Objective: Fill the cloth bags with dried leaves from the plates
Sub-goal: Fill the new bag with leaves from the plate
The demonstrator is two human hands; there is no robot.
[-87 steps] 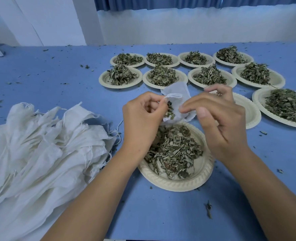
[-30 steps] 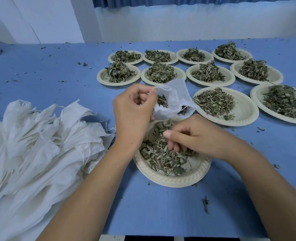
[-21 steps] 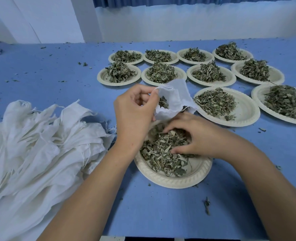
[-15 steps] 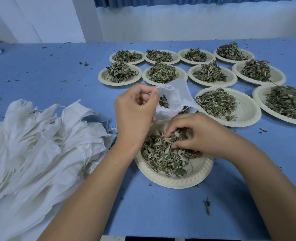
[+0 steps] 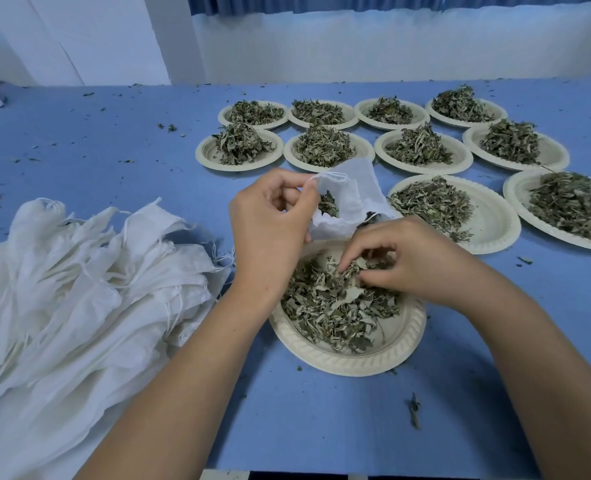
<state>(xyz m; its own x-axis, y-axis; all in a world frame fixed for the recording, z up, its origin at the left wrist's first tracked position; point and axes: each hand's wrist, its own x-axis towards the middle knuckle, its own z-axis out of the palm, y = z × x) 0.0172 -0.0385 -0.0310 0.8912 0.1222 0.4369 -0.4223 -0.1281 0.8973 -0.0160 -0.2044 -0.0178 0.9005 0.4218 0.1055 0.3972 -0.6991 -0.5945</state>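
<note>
A cream paper plate (image 5: 349,361) with dried leaves (image 5: 335,310) lies on the blue table in front of me. My left hand (image 5: 270,230) pinches the rim of a small white cloth bag (image 5: 353,199) and holds it open just above the plate's far edge; some leaves show inside it. My right hand (image 5: 412,258) is down on the leaf pile, its fingers curled round a clump of leaves.
A heap of white cloth bags (image 5: 79,292) lies at the left. Several more plates of dried leaves (image 5: 325,147) stand in rows behind and to the right, the closest of them (image 5: 495,223) right behind my right hand. Leaf crumbs dot the table.
My right hand came down from the bag's mouth to the plate and has gathered leaves under its fingers. My left hand keeps the bag in place.
</note>
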